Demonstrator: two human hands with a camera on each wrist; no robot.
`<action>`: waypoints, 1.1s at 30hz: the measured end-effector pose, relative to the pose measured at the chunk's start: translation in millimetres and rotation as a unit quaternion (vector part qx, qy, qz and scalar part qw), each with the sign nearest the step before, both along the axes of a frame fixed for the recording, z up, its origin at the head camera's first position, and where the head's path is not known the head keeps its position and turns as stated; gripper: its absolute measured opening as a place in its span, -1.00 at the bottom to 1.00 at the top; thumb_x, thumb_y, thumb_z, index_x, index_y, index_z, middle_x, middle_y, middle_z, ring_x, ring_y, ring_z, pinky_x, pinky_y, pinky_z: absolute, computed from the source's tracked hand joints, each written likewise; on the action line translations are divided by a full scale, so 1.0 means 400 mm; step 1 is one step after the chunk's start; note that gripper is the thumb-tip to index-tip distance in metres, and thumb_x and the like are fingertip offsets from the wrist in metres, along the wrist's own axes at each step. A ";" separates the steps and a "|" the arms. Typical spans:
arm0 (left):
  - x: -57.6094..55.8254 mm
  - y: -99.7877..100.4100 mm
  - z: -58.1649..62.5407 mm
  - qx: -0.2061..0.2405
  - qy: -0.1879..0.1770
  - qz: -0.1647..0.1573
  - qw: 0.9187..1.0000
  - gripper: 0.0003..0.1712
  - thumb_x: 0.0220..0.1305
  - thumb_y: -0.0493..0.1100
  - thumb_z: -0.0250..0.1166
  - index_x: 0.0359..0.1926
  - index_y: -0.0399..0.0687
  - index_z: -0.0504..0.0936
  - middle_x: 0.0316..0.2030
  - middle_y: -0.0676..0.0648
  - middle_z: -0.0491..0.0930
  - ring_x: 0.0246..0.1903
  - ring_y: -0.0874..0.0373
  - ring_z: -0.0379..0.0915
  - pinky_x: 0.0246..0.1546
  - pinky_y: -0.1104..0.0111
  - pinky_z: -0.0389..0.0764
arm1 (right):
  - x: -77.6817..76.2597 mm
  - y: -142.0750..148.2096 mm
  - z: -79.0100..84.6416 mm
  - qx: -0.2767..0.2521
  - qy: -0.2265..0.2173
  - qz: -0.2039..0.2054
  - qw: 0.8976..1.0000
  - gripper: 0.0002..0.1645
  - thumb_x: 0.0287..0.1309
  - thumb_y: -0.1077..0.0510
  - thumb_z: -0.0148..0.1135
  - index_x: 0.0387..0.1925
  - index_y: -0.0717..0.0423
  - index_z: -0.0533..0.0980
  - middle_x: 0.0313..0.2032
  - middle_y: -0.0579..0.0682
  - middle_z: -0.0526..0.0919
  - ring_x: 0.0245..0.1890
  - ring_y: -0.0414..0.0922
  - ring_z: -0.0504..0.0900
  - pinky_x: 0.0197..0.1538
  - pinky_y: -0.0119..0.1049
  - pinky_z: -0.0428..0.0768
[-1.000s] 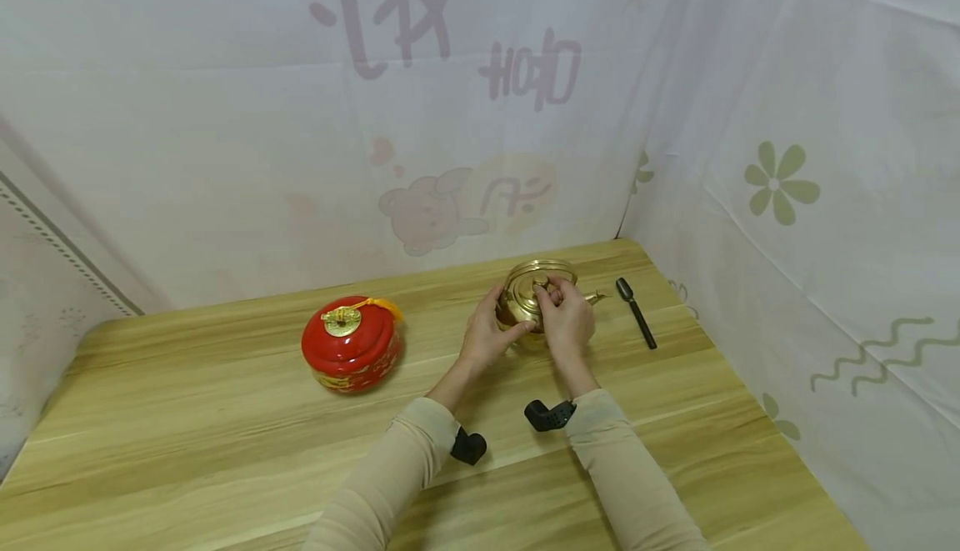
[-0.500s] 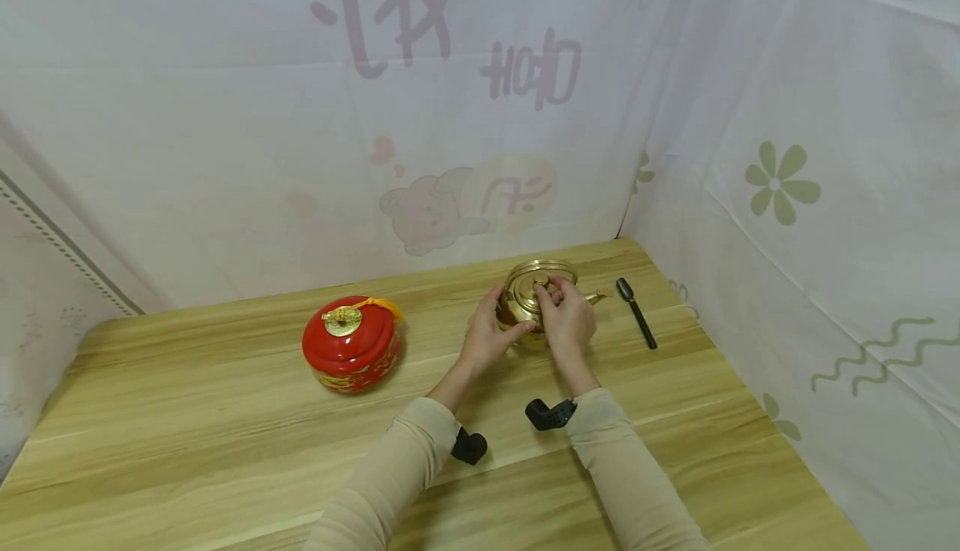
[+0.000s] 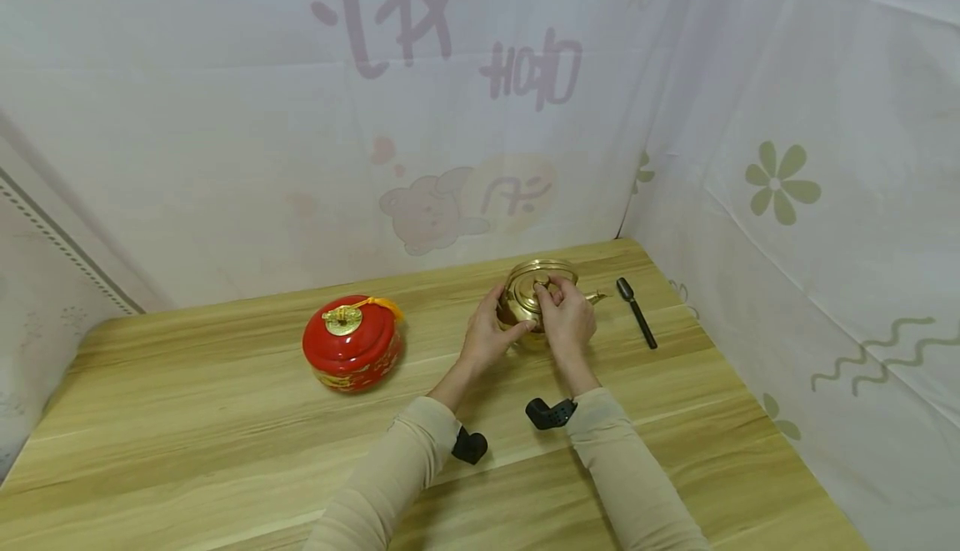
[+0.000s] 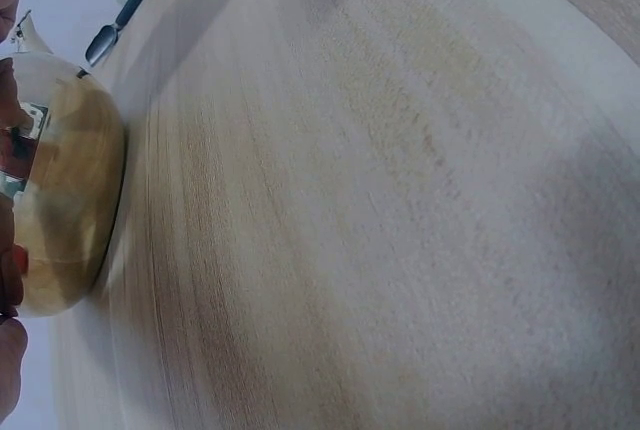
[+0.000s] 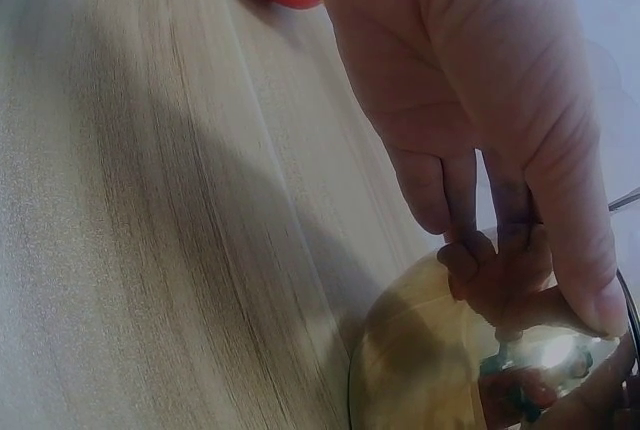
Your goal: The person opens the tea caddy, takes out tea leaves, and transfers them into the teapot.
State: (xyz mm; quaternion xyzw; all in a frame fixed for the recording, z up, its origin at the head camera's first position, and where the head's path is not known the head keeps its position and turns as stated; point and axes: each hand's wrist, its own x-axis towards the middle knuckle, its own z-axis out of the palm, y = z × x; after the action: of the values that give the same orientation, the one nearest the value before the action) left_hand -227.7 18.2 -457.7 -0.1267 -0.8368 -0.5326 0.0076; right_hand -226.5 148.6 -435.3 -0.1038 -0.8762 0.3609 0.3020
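A shiny brass teapot (image 3: pixel 511 311) stands on the wooden table near its back edge. Its spout (image 3: pixel 597 297) points right, and an arched handle (image 3: pixel 542 264) rises behind the lid. My left hand (image 3: pixel 487 333) holds the pot's left side, fingers around the body and thumb across the front. With thumb and fingers, my right hand (image 3: pixel 570 318) pinches the knob of the lid (image 3: pixel 528 291), which sits on the pot. In the left wrist view the rounded pot (image 4: pixel 75 190) shows at the left edge with only fingertips. The right wrist view shows the left hand (image 5: pixel 480 80) against the pot (image 5: pixel 410 350).
A red lidded jar (image 3: pixel 352 355) with a gold medallion and yellow tassel stands to the left. To the pot's right lies a small dark spoon (image 3: pixel 637 314). Printed cloth walls (image 3: pixel 225 159) rise behind and at both sides of the table (image 3: pixel 225 451).
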 end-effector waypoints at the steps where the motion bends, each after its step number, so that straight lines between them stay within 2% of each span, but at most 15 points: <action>1: 0.000 0.000 0.000 -0.002 0.000 0.001 1.000 -0.05 0.10 -0.02 0.40 0.40 -0.22 0.13 0.35 -0.20 0.21 0.33 -0.05 0.14 0.32 0.13 0.23 | 0.000 0.000 0.000 0.000 0.001 0.000 1.000 -0.66 0.07 0.01 0.35 -0.16 0.12 0.65 -0.70 -0.05 0.49 -0.74 -0.26 0.24 -0.62 -0.36 0.20; 21: 0.002 -0.001 0.004 -0.008 -0.003 0.002 1.000 -0.04 0.09 -0.02 0.40 0.39 -0.27 0.13 0.35 -0.22 0.19 0.34 -0.07 0.12 0.33 0.12 0.21 | -0.006 -0.001 -0.005 -0.011 0.001 -0.001 1.000 -0.66 0.05 0.01 0.37 -0.17 0.12 0.65 -0.69 -0.03 0.49 -0.71 -0.20 0.29 -0.61 -0.35 0.20; 28: 0.000 0.000 0.001 -0.010 -0.004 0.002 1.000 -0.04 0.09 -0.02 0.40 0.39 -0.28 0.12 0.35 -0.23 0.19 0.34 -0.07 0.11 0.33 0.13 0.20 | -0.006 0.000 -0.004 -0.004 0.001 0.001 1.000 -0.66 0.07 0.01 0.35 -0.16 0.12 0.64 -0.72 -0.05 0.44 -0.73 -0.22 0.23 -0.64 -0.36 0.16; 33: 0.000 0.000 -0.002 -0.004 -0.002 0.000 1.000 -0.04 0.09 -0.02 0.40 0.39 -0.28 0.12 0.35 -0.23 0.20 0.33 -0.08 0.13 0.32 0.12 0.22 | -0.004 -0.001 -0.002 -0.002 -0.004 0.004 1.000 -0.65 0.09 0.01 0.34 -0.16 0.15 0.64 -0.70 -0.02 0.47 -0.72 -0.17 0.29 -0.64 -0.35 0.18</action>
State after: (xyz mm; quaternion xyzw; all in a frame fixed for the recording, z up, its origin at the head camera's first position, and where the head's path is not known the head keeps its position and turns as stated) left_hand -227.8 18.0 -458.4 -0.1252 -0.8392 -0.5292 0.0053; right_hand -228.2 148.1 -436.0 -0.1023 -0.8773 0.3631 0.2968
